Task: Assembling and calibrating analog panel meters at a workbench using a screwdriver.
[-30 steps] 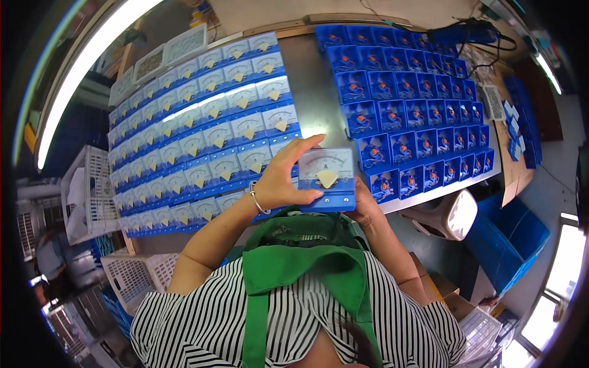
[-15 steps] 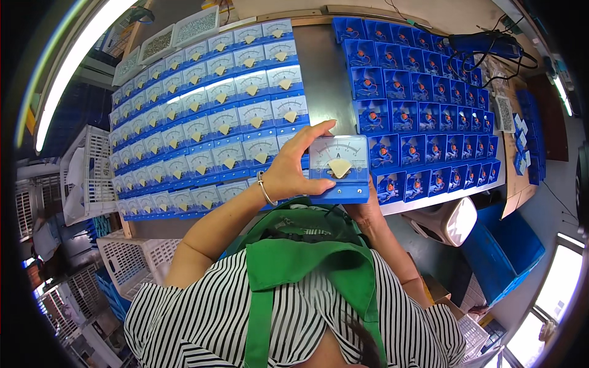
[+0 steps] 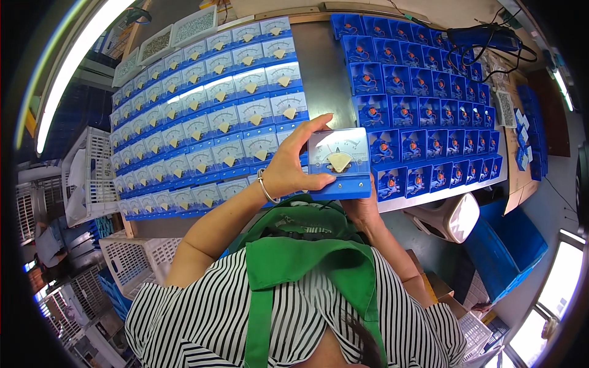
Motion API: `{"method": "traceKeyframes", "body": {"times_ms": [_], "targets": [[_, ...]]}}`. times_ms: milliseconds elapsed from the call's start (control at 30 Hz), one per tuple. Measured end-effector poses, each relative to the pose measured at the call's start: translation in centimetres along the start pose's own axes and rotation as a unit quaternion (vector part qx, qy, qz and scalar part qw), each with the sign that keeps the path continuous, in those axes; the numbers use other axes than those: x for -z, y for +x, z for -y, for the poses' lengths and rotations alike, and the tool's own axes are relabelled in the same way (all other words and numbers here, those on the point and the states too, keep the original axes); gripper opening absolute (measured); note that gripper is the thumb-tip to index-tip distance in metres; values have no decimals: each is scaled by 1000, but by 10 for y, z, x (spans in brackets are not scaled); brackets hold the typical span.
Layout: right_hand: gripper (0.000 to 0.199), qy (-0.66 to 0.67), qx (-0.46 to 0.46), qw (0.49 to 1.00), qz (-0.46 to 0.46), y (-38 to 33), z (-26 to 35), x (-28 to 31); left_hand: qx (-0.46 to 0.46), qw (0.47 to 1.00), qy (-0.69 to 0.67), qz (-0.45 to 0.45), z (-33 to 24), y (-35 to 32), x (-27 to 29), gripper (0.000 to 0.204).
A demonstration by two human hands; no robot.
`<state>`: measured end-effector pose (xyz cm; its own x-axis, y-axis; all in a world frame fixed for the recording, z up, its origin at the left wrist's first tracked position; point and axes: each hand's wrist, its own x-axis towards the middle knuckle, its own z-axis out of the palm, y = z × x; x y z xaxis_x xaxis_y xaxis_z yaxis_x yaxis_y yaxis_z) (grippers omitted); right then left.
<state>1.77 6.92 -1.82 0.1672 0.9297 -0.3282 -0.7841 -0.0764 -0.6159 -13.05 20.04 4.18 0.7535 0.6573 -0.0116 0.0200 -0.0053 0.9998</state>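
Note:
A blue panel ammeter (image 3: 338,185) with a clear cover, a white dial and a cream fan-shaped piece is held up in front of my chest. My left hand (image 3: 294,162) grips it from the left, thumb across the lower front and index finger along the upper edge. My right hand (image 3: 362,210) holds it from the lower right; most of its fingers are hidden behind the meter. To the left, rows of similar assembled meters (image 3: 224,121) cover the table. On the right stand rows of open blue housings (image 3: 406,113) with orange parts and wires inside.
Clear trays of small parts (image 3: 195,27) stand at the far left. A dark blue power tool with black cables (image 3: 485,40) lies at the far right. White plastic crates (image 3: 126,260) are at the left, and a stool (image 3: 451,218) and blue bin (image 3: 506,248) at the right.
The ammeter has risen slightly and tilted, so light now glares off its cover. Both hands keep their hold.

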Motion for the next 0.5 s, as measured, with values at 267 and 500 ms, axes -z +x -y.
{"method": "traceKeyframes", "body": {"times_ms": [267, 500], "targets": [[38, -26, 15, 999, 14, -1, 1, -5, 6, 1000, -12, -7, 1, 0, 1, 98], [31, -33, 14, 999, 32, 4, 3, 11, 17, 1000, -19, -13, 3, 0, 6, 96]]}}
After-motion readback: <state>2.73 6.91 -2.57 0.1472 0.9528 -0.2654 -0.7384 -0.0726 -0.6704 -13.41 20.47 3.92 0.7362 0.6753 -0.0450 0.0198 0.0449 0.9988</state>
